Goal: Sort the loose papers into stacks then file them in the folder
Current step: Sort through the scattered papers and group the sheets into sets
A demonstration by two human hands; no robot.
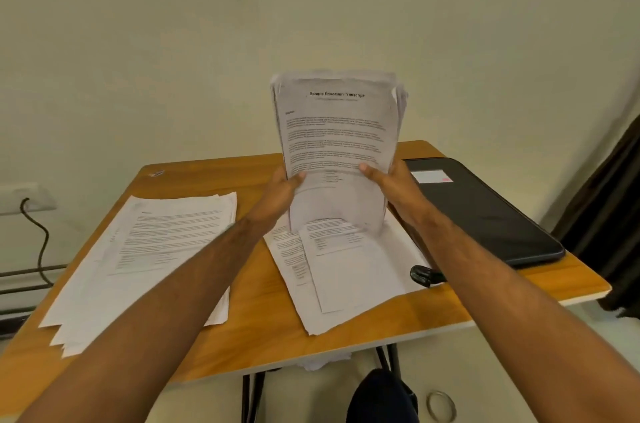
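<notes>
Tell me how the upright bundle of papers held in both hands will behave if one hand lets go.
The bundle would probably flop sideways: it already bows near its bottom edge. Loose sheets, with edges splayed at the top, may fan out. The left hand and right hand grip only its lower sides.

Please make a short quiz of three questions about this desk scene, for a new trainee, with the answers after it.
1. True or false: both hands hold the upright bundle of papers by its side edges.
2. Which thing lies at the right end of the table? A) a black folder B) a red box C) a stapler
3. Fill in: the small black clip lies on the ____ stack of papers.

Key:
1. True. The left hand and the right hand grip it, thumbs on the front page.
2. A, the black folder, which is closed.
3. Middle. The middle stack lies under the bundle; the left stack has no clip visible.
</notes>
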